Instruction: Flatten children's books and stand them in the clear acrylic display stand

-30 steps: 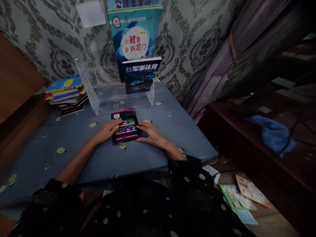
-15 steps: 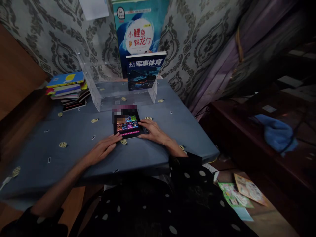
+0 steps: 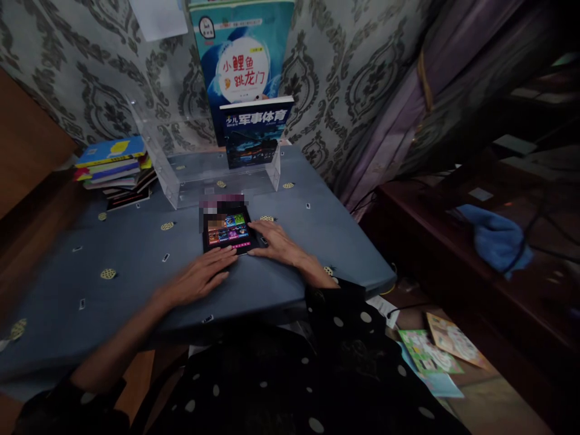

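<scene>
A dark book [image 3: 226,234] with rows of small coloured pictures lies flat on the table; part of its cover is blurred out. My left hand [image 3: 199,278] is spread low, its fingertips over the book's near edge. At the book's right side, my right hand [image 3: 276,244] rests with fingers stretched out, the fingertips touching that edge. Behind the book stands a clear acrylic rack [image 3: 208,192]. A dark blue book [image 3: 254,136] with white lettering leans upright at the rack's right end.
A tall teal picture book [image 3: 244,36] stands against the patterned curtain [image 3: 312,78]. Several books are piled in a stack [image 3: 113,163] at the back left. On the right, a blue cloth [image 3: 496,238] lies on a dark red surface. Booklets [image 3: 428,350] lie below the table.
My left hand has slid right along the book's near edge. My right hand stays at its right side. The whole view has shifted slightly, so things appear further left.
</scene>
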A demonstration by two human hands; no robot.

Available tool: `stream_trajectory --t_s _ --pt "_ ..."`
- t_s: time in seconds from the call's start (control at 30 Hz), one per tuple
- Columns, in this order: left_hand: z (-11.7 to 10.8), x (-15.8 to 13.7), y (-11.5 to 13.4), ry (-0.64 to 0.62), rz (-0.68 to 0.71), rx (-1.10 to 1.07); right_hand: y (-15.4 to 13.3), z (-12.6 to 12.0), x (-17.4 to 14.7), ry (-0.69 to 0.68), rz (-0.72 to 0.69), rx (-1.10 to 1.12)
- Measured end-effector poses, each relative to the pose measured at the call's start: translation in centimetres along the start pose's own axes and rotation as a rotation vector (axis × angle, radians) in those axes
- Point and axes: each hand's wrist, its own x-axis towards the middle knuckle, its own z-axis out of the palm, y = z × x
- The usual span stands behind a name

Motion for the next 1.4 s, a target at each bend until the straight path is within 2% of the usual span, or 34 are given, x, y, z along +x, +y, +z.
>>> stream_trajectory --t_s 0.13,0.23,0.33,0.53,0.67,0.8,0.93,1.2,1.3,1.4 --pt "0.1 2.8 0.5 -0.011 0.060 -0.007 -0.1 -0.1 -0.1 0.004 0.011 0.029" --pt "-0.1 5.1 -0.1 0.004 0.059 -0.006 -0.2 -0.1 -0.2 0.005 0.015 0.075" --pt "-0.7 7.5 -1.6 0.014 0.030 0.029 -0.1 -0.2 -0.2 0.017 0.035 0.142" --pt "-1.8 12.8 -6.3 0.087 -0.072 0.128 -0.5 -0.7 -0.3 0.054 0.118 0.269" --pt "-2.0 14.5 -7.8 0.110 -0.103 0.145 -1.0 -1.2 -0.4 0.082 0.177 0.304" --pt "-1.8 13.8 -6.7 0.076 -0.053 0.143 -1.0 -1.4 -0.1 0.148 0.232 0.287" --pt "-1.5 11.7 -4.4 0.008 -0.009 0.128 -0.6 -1.3 0.3 0.219 0.274 0.255" --pt "0.2 6.8 0.5 -0.086 0.153 0.085 0.0 -1.0 0.3 0.258 0.261 0.270" --pt "0.5 5.6 1.3 -0.072 0.167 0.070 -0.3 -0.9 0.2 0.245 0.229 0.257" --pt "0.6 4.9 1.1 -0.049 0.158 0.026 -1.1 -0.8 0.1 0.257 0.101 0.203"
